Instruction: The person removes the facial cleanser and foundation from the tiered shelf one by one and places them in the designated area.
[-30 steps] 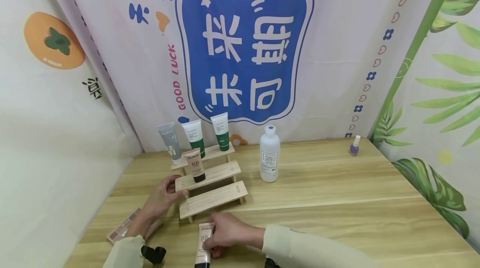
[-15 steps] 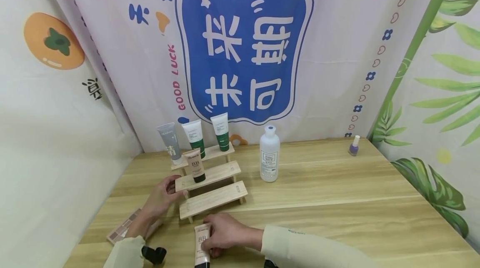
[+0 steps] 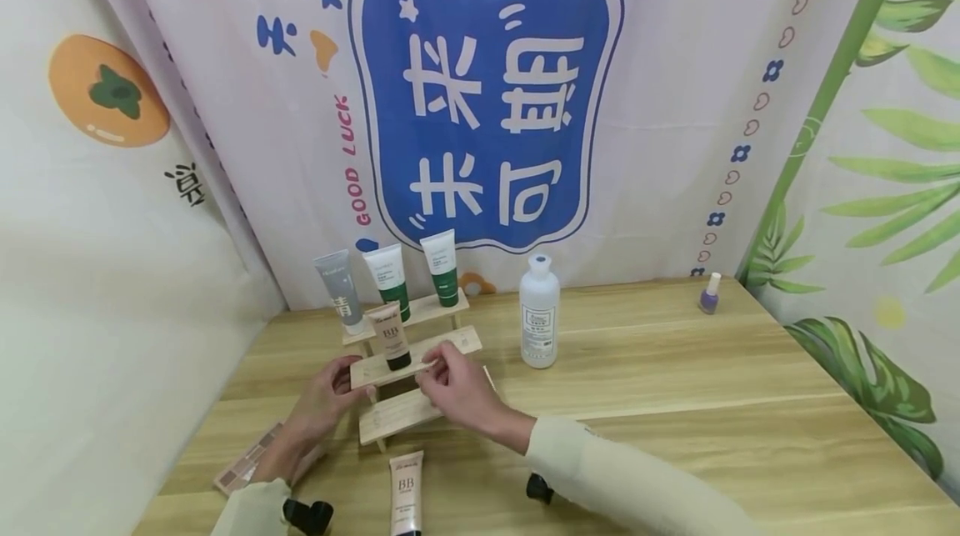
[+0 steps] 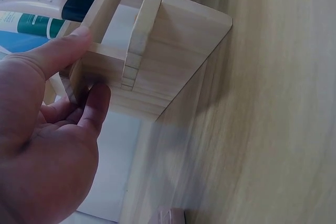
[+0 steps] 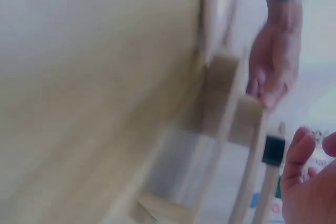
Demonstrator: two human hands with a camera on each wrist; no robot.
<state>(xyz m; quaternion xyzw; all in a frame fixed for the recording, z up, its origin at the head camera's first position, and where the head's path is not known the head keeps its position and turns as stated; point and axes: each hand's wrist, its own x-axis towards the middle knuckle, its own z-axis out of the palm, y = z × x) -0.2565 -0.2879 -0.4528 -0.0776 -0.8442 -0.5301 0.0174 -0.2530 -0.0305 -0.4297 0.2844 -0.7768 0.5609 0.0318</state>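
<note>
The right hand (image 3: 467,394) has let go of the lying BB tube (image 3: 406,493) and gone up to the wooden stand (image 3: 397,418). Its fingers are bent, with a gap between finger and thumb, and they hold nothing. They are over the stand's front part, near the middle step. I can't tell if they touch it.

The left hand (image 3: 324,403) is in the same place, pinching the left end of the stand's middle step between thumb and fingers.

The lying BB tube is on the table in front of the stand, with its black cap pointing away from it. The standing BB tube (image 3: 390,338) is on the stand's middle step, cap down. A gray tube (image 3: 340,294) and two green and white tubes (image 3: 441,269) stand on the top step. A big white bottle (image 3: 539,315) is right of the stand.
</note>
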